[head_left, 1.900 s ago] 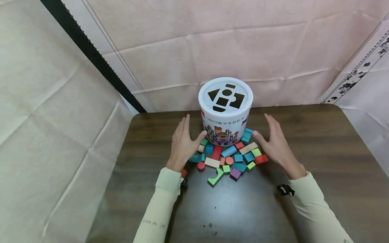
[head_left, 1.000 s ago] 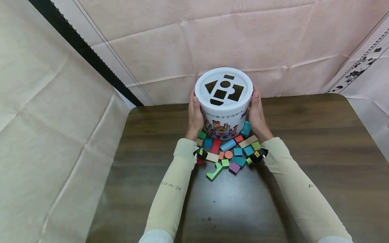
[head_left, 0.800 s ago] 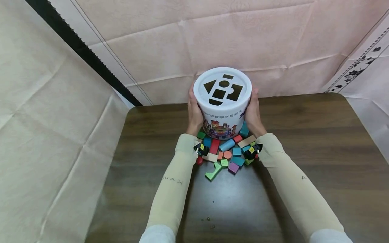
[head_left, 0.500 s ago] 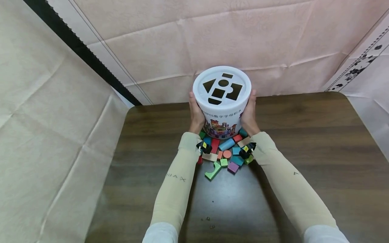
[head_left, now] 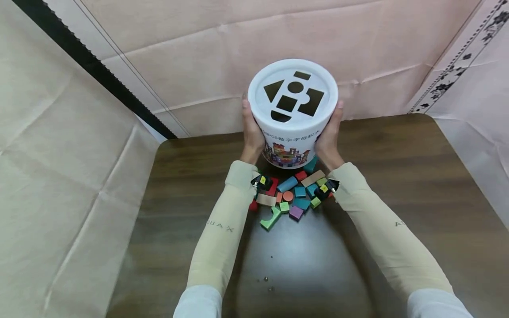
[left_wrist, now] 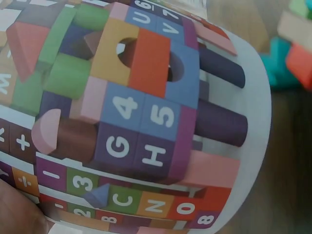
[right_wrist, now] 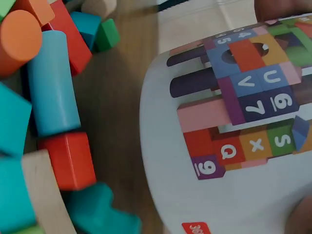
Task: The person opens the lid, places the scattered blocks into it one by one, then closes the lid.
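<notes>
I hold the bucket [head_left: 289, 148] between both palms, in the upper middle of the head view: my left hand [head_left: 253, 137] grips its left side and my right hand [head_left: 330, 138] its right, fingers curled round toward the back. Its white lid [head_left: 293, 93] faces up, tilted a little toward me, with six dark cut-outs. Just below its base, at the centre of the frame, the blocks [head_left: 287, 184] lie loose on the brown table [head_left: 167, 212], among them a purple block [head_left: 296, 213] and a green arch [head_left: 271, 219] nearest me. The left wrist view is mostly the bucket's printed wall, with G, H, 4 and 5; in the right wrist view blocks fill the left side and the bucket the right. My pale sleeves [head_left: 218, 234] run in from the lower corners, and pinkish cloth [head_left: 278, 35] covers the top of the frame.
</notes>
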A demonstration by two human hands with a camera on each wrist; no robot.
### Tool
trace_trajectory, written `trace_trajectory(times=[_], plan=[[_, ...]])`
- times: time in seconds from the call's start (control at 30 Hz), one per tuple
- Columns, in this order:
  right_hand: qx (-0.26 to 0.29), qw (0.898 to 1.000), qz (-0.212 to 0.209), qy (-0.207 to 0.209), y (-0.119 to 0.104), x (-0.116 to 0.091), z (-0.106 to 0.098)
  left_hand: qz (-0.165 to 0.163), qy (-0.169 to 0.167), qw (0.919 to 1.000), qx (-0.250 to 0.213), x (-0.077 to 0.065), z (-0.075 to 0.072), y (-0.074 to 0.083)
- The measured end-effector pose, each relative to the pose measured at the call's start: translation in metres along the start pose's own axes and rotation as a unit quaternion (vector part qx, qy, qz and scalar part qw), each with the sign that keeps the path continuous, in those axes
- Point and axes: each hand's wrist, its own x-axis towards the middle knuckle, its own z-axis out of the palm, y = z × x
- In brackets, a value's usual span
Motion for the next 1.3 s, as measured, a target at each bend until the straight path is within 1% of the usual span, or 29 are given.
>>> trace_trajectory(times=[0.1,0.17,0.27,0.3,0.37,0.43,0.5,0.6,0.7,0.77,0.8,0.87,0.93,1.0,1.07,1.13,1.17,1.23,1.3], plan=[[0.008,1.000,-0.018,0.020,-0.023,0.001,-0.013,-0.003,-0.023,0.9995,-0.022,-0.003,0.021,0.008],[-0.002,0.999,-0.024,0.037,-0.037,-0.001,-0.023,-0.005,-0.045,0.9978,-0.047,-0.008,0.035,0.011],[-0.011,0.996,-0.019,0.084,-0.057,-0.011,-0.038,-0.014,-0.078,0.9945,-0.069,-0.018,0.054,0.015],[-0.010,0.995,-0.016,0.100,-0.063,-0.015,-0.042,-0.016,-0.084,0.9936,-0.073,-0.023,0.059,0.016],[-0.015,0.991,-0.023,0.130,-0.069,-0.021,-0.045,-0.025,-0.092,0.9918,-0.085,-0.029,0.064,0.015],[-0.024,0.988,-0.041,0.147,-0.074,-0.026,-0.049,-0.034,-0.100,0.9880,-0.113,-0.036,0.070,0.013],[-0.054,0.984,-0.069,0.153,-0.081,-0.032,-0.055,-0.047,-0.100,0.9832,-0.146,-0.043,0.077,0.011],[-0.139,0.973,-0.110,0.147,-0.096,-0.043,-0.065,-0.079,-0.093,0.9736,-0.193,-0.057,0.091,0.008],[-0.215,0.957,-0.133,0.141,-0.111,-0.056,-0.072,-0.107,-0.084,0.9679,-0.212,-0.070,0.105,0.004],[-0.239,0.951,-0.136,0.138,-0.118,-0.064,-0.074,-0.120,-0.095,0.9646,-0.215,-0.078,0.112,0.001],[-0.248,0.949,-0.134,0.141,-0.121,-0.069,-0.076,-0.124,-0.103,0.9633,-0.215,-0.082,0.114,-0.001],[-0.253,0.948,-0.124,0.148,-0.120,-0.076,-0.078,-0.133,-0.124,0.9623,-0.202,-0.087,0.114,-0.006],[-0.254,0.947,-0.110,0.162,-0.115,-0.082,-0.082,-0.138,-0.145,0.9622,-0.185,-0.090,0.112,-0.012],[-0.248,0.948,-0.095,0.174,-0.108,-0.086,-0.085,-0.134,-0.163,0.9635,-0.165,-0.091,0.109,-0.016],[-0.221,0.953,-0.082,0.191,-0.101,-0.088,-0.089,-0.121,-0.181,0.9643,-0.151,-0.090,0.107,-0.017],[-0.170,0.961,-0.072,0.208,-0.093,-0.089,-0.093,-0.107,-0.199,0.9648,-0.135,-0.088,0.104,-0.017],[-0.148,0.963,-0.067,0.217,-0.089,-0.089,-0.094,-0.104,-0.208,0.9642,-0.128,-0.087,0.103,-0.017],[-0.108,0.965,-0.061,0.231,-0.081,-0.091,-0.096,-0.097,-0.226,0.9635,-0.107,-0.086,0.099,-0.016],[-0.099,0.965,-0.058,0.235,-0.074,-0.094,-0.098,-0.090,-0.241,0.9632,-0.078,-0.086,0.094,-0.014]])
